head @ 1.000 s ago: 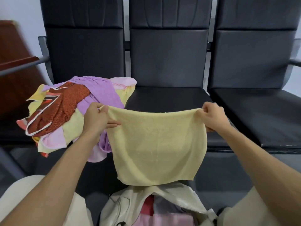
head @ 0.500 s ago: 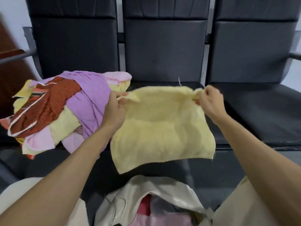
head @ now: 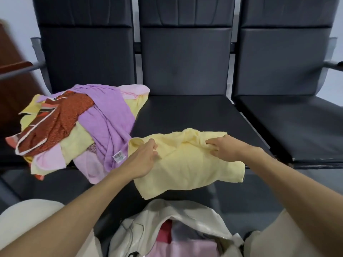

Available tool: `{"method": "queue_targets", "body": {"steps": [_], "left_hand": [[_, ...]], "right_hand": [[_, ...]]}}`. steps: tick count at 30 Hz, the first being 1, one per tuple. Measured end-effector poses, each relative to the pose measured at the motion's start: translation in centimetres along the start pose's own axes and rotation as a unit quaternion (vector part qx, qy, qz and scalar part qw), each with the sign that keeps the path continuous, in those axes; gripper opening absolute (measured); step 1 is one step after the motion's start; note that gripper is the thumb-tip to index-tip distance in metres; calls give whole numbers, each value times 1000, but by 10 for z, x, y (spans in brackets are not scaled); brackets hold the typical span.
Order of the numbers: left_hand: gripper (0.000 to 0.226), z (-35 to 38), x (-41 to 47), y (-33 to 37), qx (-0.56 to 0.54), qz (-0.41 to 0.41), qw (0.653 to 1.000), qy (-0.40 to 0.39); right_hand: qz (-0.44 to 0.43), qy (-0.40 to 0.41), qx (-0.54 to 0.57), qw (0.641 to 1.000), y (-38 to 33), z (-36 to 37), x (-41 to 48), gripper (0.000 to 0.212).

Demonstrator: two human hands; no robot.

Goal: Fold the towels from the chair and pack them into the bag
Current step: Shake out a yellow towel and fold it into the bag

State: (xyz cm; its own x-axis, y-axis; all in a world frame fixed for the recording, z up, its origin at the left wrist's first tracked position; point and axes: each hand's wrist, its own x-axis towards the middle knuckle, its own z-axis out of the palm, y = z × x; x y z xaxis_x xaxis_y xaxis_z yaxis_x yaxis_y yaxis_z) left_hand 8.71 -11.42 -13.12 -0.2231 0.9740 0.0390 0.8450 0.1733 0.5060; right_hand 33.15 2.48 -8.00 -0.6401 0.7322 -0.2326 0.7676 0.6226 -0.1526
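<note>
A pale yellow towel (head: 187, 164) lies rumpled on the front of the middle chair seat (head: 185, 115), its near edge hanging over the seat's front. My left hand (head: 143, 158) pinches the cloth near its left side. My right hand (head: 224, 148) grips a fold near the right side. A heap of towels (head: 78, 127), purple, rust-red, pink and yellow, sits on the left seat. Below, between my knees, stands an open white bag (head: 167, 225) with pink and red cloth inside.
The right chair seat (head: 297, 127) is bare black leather. A metal armrest (head: 18, 69) and a brown wooden piece stand at far left. My knees in light trousers flank the bag at the bottom corners.
The yellow towel went from hanging in the air between my hands to lying on the middle seat. Both hands came down and forward with it and now hold it lower on the cloth.
</note>
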Motion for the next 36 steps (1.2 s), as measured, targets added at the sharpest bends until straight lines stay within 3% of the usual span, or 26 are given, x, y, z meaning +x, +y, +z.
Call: {"method": "queue_targets", "body": {"steps": [6, 16, 18, 21, 23, 26, 28, 32, 36], "left_hand": [[42, -8, 46, -16, 42, 3, 998, -56], [39, 4, 108, -37, 43, 31, 999, 7], [35, 4, 108, -35, 34, 29, 999, 28], [21, -3, 103, -29, -19, 23, 995, 96], [11, -16, 98, -21, -81, 41, 984, 155], [2, -36, 76, -7, -167, 55, 969, 175], [7, -44, 55, -1, -204, 49, 969, 128], [8, -44, 23, -9, -63, 18, 997, -39], [11, -35, 13, -25, -1, 26, 994, -103]], "right_hand": [[41, 28, 0, 999, 6, 2, 40, 51], [61, 161, 97, 980, 23, 16, 98, 39], [72, 233, 139, 960, 24, 17, 98, 37], [101, 390, 244, 882, 21, 2, 91, 41], [96, 431, 282, 852, 19, -13, 82, 41], [93, 408, 299, 858, 23, -17, 56, 39], [87, 352, 299, 883, 30, -13, 35, 38], [82, 273, 212, 935, 37, 1, 6, 38], [75, 184, 118, 973, 37, 14, 6, 40]]}}
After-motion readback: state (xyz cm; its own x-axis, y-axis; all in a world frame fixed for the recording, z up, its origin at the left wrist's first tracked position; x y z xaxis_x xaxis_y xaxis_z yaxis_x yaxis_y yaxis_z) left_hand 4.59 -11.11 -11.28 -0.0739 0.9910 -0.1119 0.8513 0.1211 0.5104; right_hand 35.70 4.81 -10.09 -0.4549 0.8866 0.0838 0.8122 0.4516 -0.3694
